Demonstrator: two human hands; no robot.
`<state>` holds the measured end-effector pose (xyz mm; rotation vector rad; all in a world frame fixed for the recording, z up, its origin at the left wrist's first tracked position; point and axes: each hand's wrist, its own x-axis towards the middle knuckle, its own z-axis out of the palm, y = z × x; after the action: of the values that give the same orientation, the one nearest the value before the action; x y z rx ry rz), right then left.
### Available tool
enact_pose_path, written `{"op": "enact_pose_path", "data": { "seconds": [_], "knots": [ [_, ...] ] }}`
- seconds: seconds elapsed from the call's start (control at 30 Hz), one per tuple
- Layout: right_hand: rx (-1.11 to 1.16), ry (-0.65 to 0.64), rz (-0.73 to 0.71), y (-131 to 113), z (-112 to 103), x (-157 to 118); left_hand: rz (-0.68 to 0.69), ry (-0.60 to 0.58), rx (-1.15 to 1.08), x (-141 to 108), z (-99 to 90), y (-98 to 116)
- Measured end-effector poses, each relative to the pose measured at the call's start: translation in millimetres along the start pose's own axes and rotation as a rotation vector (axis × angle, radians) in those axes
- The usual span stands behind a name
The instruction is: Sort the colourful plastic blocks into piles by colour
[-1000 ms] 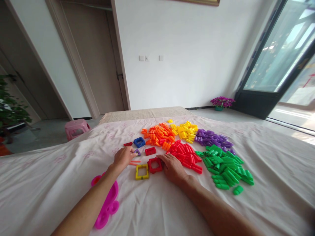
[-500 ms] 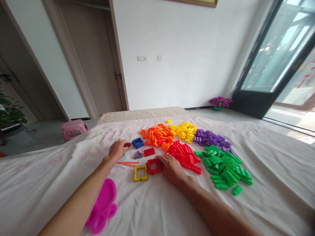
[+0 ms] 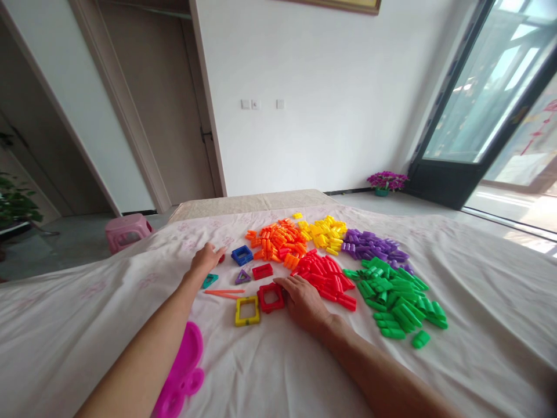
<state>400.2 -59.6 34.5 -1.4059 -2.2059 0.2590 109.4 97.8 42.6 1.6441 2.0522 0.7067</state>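
Observation:
My left hand is at the far left of the toy pieces, its fingertips closed around a small red piece that they partly hide. A blue square magnetic tile lies just right of it, a teal triangle tile below it. My right hand rests on the cloth, its fingers bent against the right edge of a red square magnetic tile; its thumb is largely hidden. A yellow square tile lies beside that red tile. A red rectangular tile and a purple triangle tile lie between the hands.
Beyond my right hand lie heaps of red, orange, yellow, purple and green pieces. Orange sticks lie near the yellow tile. A magenta plastic piece is partly behind my left forearm.
My left hand has shifted slightly left with the small red piece lower at its fingertips, and the teal triangle tile is now more exposed. My right hand stays at the red square tile.

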Motion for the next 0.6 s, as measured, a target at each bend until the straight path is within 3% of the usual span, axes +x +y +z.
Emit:
{"op": "enact_pose_path", "data": {
  "seconds": [0.17, 0.3, 0.4, 0.6],
  "knots": [
    [-0.001, -0.007, 0.005, 1, 2, 1, -0.019, -0.135, -0.316, -9, 5.1, 11],
    [-0.003, -0.014, 0.002, 1, 1, 1, 0.020, -0.155, -0.405, -15, 6.0, 14],
    [-0.006, -0.011, 0.003, 1, 0, 0, 0.056, -0.128, -0.332, -17, -3.4, 5],
    [-0.013, -0.026, 0.014, -1, 0, 1, 0.160, -0.131, 0.017, -32, -38.2, -34]
  ]
}}
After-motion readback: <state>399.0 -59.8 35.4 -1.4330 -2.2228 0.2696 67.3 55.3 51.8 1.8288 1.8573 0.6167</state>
